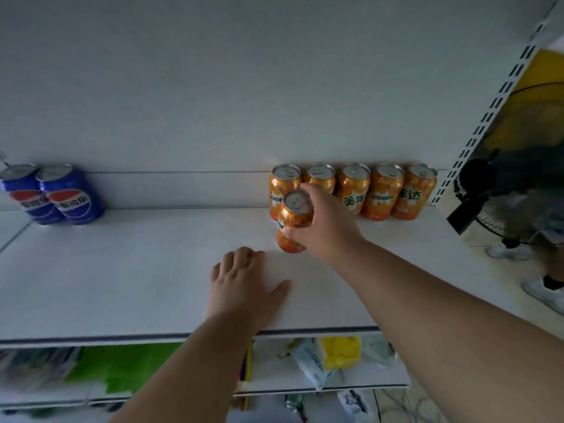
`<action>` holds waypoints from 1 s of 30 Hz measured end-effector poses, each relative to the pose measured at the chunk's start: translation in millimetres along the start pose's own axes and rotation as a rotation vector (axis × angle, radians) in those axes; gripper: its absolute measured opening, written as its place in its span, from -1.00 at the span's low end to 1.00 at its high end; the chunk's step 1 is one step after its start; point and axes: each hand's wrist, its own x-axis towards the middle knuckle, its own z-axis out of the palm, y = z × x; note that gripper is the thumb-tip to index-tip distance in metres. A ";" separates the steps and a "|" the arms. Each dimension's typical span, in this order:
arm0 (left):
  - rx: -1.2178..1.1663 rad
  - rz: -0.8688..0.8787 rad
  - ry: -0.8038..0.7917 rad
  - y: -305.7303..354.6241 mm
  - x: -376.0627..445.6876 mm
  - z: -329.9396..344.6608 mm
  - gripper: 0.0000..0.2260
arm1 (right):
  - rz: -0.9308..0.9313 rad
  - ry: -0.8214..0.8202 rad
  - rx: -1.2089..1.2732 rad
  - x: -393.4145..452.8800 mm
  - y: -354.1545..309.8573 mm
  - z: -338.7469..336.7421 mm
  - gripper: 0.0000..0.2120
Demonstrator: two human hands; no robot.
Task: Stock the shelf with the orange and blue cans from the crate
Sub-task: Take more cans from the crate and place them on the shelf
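Observation:
My right hand (326,224) grips an orange can (293,222) standing upright on the white shelf (137,270), just in front of the leftmost can of a back row of several orange cans (383,192). My left hand (244,282) rests flat on the shelf, fingers relaxed, a little left of and nearer than that can. Two blue cans (53,193) stand side by side at the shelf's back left. The crate is not in view.
A slotted upright post (491,114) bounds the shelf on the right. Beyond it stand a black floor fan (500,184) and a person's white shoes (546,294). Lower shelves hold green, yellow and white packets (329,358).

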 end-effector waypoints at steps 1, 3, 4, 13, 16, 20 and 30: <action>-0.001 0.003 0.003 -1.9 0.8 1.5 -0.38 | 0.014 0.019 0.004 2.6 -3.0 6.9 -0.21; -0.015 0.015 0.002 -4.9 0.6 3.8 -0.38 | 0.061 0.065 -0.002 5.4 -7.3 18.0 -0.22; -0.021 0.020 -0.001 -5.7 0.2 3.3 -0.38 | 0.081 0.088 -0.009 6.7 -9.1 21.7 -0.22; 0.010 0.020 -0.019 -7.3 2.7 6.1 -0.36 | 0.113 0.168 -0.016 7.4 -9.2 30.8 -0.22; -0.018 0.005 -0.027 -3.7 0.0 0.0 -0.40 | 0.118 0.185 0.003 -5.3 -9.3 31.1 -0.15; -0.114 0.009 -0.005 -1.9 -33.3 -19.1 -0.50 | 0.026 0.197 -0.019 -63.7 -13.3 16.0 -0.23; -0.206 0.339 -0.026 -39.2 -140.1 -43.2 -0.60 | 0.031 0.321 -0.060 -220.8 -68.7 -5.1 -0.39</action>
